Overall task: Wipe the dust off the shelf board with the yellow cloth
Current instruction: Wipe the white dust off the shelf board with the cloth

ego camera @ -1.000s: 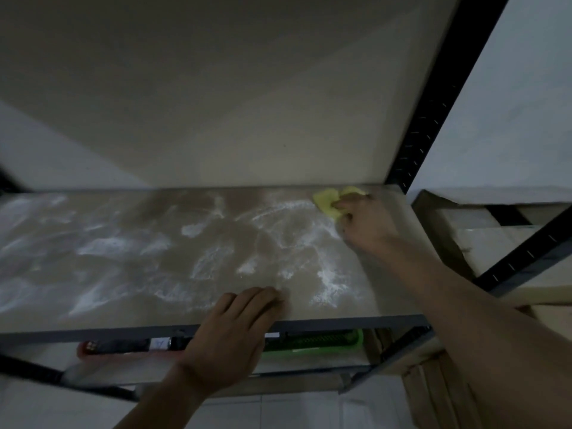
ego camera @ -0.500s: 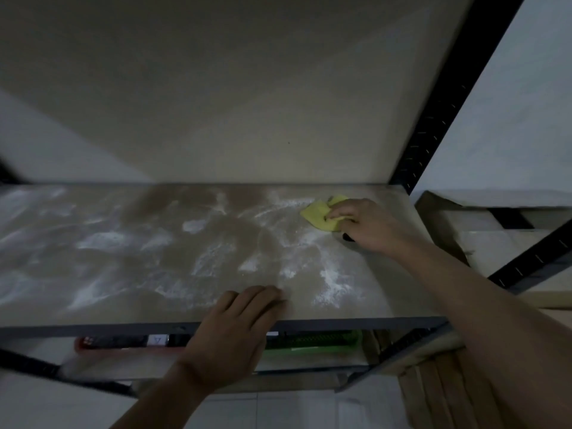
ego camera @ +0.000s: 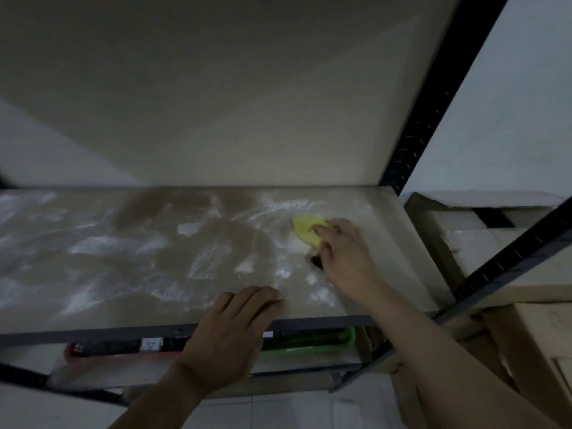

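The brown shelf board (ego camera: 130, 267) is streaked with white dust across most of its surface, with a cleaner strip along its right end. A small yellow cloth (ego camera: 305, 229) lies crumpled on the board at the back right. My right hand (ego camera: 343, 252) lies over the cloth's right part, its fingers laid on top and pressing it to the board. My left hand (ego camera: 235, 329) rests flat on the board's front edge near the middle, holding nothing.
A black perforated upright (ego camera: 414, 134) stands at the board's back right corner. Another board (ego camera: 216, 88) hangs low overhead. On the shelf below lie a green-edged item (ego camera: 309, 340) and a red-edged one (ego camera: 93, 351). Cardboard boxes (ego camera: 510, 292) crowd the right side.
My right hand has drawn the yellow cloth from the back right corner toward me and leftward, leaving a cleaner strip. The left hand has stayed on the front edge.
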### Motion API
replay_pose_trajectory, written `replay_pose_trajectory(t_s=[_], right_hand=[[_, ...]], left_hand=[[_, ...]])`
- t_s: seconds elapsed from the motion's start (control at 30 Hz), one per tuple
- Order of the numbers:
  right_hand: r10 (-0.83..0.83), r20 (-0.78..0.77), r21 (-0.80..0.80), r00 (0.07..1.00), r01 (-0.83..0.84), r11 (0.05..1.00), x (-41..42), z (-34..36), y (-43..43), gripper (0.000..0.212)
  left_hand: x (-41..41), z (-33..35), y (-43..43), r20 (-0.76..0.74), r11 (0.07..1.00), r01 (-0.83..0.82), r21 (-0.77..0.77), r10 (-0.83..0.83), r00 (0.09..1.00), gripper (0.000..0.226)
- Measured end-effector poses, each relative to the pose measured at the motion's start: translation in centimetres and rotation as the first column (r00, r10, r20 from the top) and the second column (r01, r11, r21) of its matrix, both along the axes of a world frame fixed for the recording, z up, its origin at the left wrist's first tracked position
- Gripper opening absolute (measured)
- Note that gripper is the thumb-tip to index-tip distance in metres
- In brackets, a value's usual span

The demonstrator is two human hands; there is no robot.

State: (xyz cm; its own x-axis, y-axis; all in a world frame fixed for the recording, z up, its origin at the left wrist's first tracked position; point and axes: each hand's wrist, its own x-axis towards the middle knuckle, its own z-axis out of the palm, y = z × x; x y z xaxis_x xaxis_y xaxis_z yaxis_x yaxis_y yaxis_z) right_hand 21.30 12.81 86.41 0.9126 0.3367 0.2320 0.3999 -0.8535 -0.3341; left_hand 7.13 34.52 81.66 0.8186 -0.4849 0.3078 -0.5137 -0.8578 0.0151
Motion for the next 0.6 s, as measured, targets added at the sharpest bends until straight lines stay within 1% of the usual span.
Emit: replay_pose_trajectory(t_s=[0.03,0.07,0.13,0.17,0.2,0.27,0.33,0.37,0.4,0.43,0.47,0.5,0.53,0.57,0.6], right_hand=[[-0.069,0.015,0.028,0.998,0.069,0.997,0.7,0.8,-1.0,0.036],[-0.151,0.03,0.023,0.988,0.151,0.988,1.6,1.4,-2.4,0.037],[-0.317,-0.002,-0.085,0.949,0.315,0.945,3.3,2.3,-5.3,0.039],[-0.365,-0.027,-0.169,0.93,0.356,0.919,3.7,2.3,-6.0,0.041],[-0.368,-0.007,-0.231,0.93,0.356,0.905,3.6,2.0,-5.9,0.042],[-0.298,0.035,-0.245,0.954,0.298,0.923,2.8,0.8,-4.4,0.043],[-0.103,0.015,-0.195,0.995,0.104,0.975,1.9,0.1,-2.8,0.042],[-0.003,-0.019,-0.135,1.0,0.0,0.991,1.7,0.4,-2.4,0.039],[0.066,-0.054,-0.081,0.996,-0.07,0.994,1.8,1.0,-2.7,0.036],[0.093,-0.05,-0.072,0.994,-0.096,0.993,2.5,1.7,-3.3,0.034],[0.07,0.029,-0.105,0.997,-0.067,0.992,3.6,2.2,-4.1,0.033],[0.005,0.092,-0.124,0.996,0.006,0.992,5.2,2.3,-5.2,0.032],[-0.098,0.097,-0.158,0.99,0.113,0.981,6.8,2.2,-6.3,0.032],[-0.218,0.026,-0.216,0.976,0.219,0.952,8.2,2.0,-6.9,0.035],[-0.313,-0.057,-0.285,0.948,0.285,0.915,9.0,1.8,-7.1,0.04]], left_hand=[[0.0,0.1,-0.1,0.0,1.0,0.002,0.002,-0.002,1.0,0.046],[0.1,0.1,-0.1,-0.001,1.0,0.001,0.009,-0.001,1.0,0.046],[0.1,0.2,-0.1,-0.003,0.999,-0.012,0.032,0.012,1.0,0.047],[0.1,0.1,-0.1,-0.003,0.999,-0.017,0.042,0.017,1.0,0.048],[0.1,0.1,-0.1,-0.002,0.999,-0.02,0.048,0.02,1.0,0.048],[0.0,0.0,0.0,0.005,0.999,-0.022,0.049,0.022,1.0,0.048],[0.0,0.0,0.1,0.007,0.999,-0.017,0.041,0.017,1.0,0.049],[0.0,0.0,0.1,0.003,0.999,-0.011,0.039,0.011,1.0,0.05],[0.0,0.1,0.1,-0.002,0.999,-0.008,0.04,0.008,1.0,0.051],[0.0,0.1,0.1,-0.006,0.999,-0.01,0.046,0.01,1.0,0.051],[0.0,0.2,0.0,-0.009,0.999,-0.014,0.052,0.014,1.0,0.052],[0.0,0.3,-0.1,-0.013,0.998,-0.017,0.055,0.018,1.0,0.052],[0.0,0.3,-0.2,-0.015,0.999,-0.018,0.05,0.019,1.0,0.052],[0.1,0.2,-0.2,-0.015,0.999,-0.015,0.04,0.016,1.0,0.051],[0.1,0.2,-0.2,-0.013,1.0,-0.011,0.028,0.012,1.0,0.05]])
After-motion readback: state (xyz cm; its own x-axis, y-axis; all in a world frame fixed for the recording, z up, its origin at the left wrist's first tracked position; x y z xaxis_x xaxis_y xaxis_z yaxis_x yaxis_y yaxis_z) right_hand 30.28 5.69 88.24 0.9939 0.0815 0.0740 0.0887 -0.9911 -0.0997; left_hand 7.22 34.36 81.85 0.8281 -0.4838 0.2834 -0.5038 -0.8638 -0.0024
